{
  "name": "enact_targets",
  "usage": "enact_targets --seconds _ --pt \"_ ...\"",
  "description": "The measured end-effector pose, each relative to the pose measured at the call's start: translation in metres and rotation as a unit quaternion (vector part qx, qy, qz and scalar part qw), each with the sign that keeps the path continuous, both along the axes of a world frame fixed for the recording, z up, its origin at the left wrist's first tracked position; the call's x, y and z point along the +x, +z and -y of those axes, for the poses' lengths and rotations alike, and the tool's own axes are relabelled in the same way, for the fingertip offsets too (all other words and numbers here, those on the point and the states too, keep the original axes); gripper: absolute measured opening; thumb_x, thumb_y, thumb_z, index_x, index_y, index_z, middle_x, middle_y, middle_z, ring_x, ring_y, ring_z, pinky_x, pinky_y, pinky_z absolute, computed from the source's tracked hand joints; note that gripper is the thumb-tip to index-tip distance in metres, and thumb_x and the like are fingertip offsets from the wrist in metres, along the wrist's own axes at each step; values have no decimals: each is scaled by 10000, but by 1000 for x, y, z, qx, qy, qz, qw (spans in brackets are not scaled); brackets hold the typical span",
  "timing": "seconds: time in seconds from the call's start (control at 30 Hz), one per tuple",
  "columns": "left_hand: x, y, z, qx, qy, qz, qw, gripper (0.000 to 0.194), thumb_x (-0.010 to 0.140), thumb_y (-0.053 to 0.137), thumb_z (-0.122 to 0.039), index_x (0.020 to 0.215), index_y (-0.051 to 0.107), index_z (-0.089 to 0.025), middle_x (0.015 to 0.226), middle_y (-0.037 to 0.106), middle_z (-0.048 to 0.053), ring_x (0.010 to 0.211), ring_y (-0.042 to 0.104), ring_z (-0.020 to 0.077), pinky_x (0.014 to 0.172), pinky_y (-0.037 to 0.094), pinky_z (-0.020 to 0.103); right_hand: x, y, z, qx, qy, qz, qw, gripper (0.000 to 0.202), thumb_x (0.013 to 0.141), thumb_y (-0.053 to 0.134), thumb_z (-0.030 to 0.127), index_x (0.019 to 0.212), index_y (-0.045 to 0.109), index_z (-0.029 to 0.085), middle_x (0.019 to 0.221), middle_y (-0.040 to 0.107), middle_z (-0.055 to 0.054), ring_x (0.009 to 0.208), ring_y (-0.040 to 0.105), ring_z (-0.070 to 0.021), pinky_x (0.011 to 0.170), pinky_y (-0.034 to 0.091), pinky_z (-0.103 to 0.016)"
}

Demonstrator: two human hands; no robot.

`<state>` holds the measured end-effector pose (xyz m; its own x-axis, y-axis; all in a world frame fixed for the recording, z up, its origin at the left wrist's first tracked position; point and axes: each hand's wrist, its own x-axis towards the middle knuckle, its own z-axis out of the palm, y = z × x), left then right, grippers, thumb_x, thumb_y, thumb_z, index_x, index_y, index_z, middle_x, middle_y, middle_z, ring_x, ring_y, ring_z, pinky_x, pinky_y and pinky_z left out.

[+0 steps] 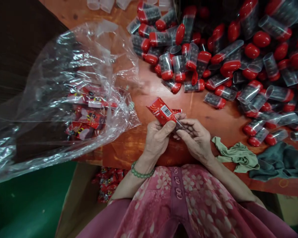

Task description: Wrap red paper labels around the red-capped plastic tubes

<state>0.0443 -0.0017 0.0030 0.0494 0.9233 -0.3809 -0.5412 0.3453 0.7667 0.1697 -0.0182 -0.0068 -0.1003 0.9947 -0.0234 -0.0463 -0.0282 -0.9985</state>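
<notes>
A red printed sleeve [162, 110] with a white barcode label is in my left hand [159, 135], thumb pressed on its face. Its flat far end points up and to the left. My right hand [197, 137] is closed at the lower end of the sleeve, pinching a dark see-through piece [180, 126] there. Whether that piece is a separate tube or part of the sleeve I cannot tell. Another bit of red printed wrapping [176, 111] shows just behind the fingers. Both hands are above the front edge of the orange-red table [149, 82].
Many clear tubes with red caps [166, 66] lie heaped at the back and right. A large clear plastic bag [89, 59] with red packets [85, 122] is at left. Cloths [238, 157] lie at the right front edge. Below the table, a cardboard box [76, 195] has red packets.
</notes>
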Motion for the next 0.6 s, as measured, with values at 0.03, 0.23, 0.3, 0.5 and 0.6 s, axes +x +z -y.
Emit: enact_targets --seconds 0.03,0.23,0.3,0.5,0.6 --pt "0 -1 1 0 -12 -7 1000 365 725 815 -521 895 797 -199 892 794 75 621 681 148 571 547 264 -1 0 -1 -14 -5 -29 999 185 901 675 288 1056 590 232 863 736 21 642 725 -101 643 620 -228" --pt "-7 2 1 33 -97 3 995 467 760 784 -528 1034 757 -151 750 721 49 536 569 106 540 497 260 1 5 -8 -67 12 -99 993 318 881 700 408 1077 513 241 871 730 23 561 697 -87 532 585 -196" --pt "-8 7 -1 41 -83 20 996 487 752 789 -538 1070 739 -172 882 752 79 586 593 118 532 480 253 0 6 -8 -70 20 -101 992 349 878 705 416 1107 506 244 818 711 42 558 702 -89 534 582 -189" --pt "4 6 11 42 -48 18 998 442 852 678 -568 1039 739 -172 1078 762 115 607 582 93 511 401 211 -2 3 -4 -25 4 -117 993 294 857 744 369 1033 532 266 806 720 52 562 699 -96 542 594 -205" --pt "10 0 21 39 -69 10 997 467 854 661 -597 1053 743 -183 1120 758 109 777 674 149 634 487 236 1 0 -1 -12 -10 -106 994 339 789 815 373 931 530 258 826 724 42 553 687 -102 517 585 -210"
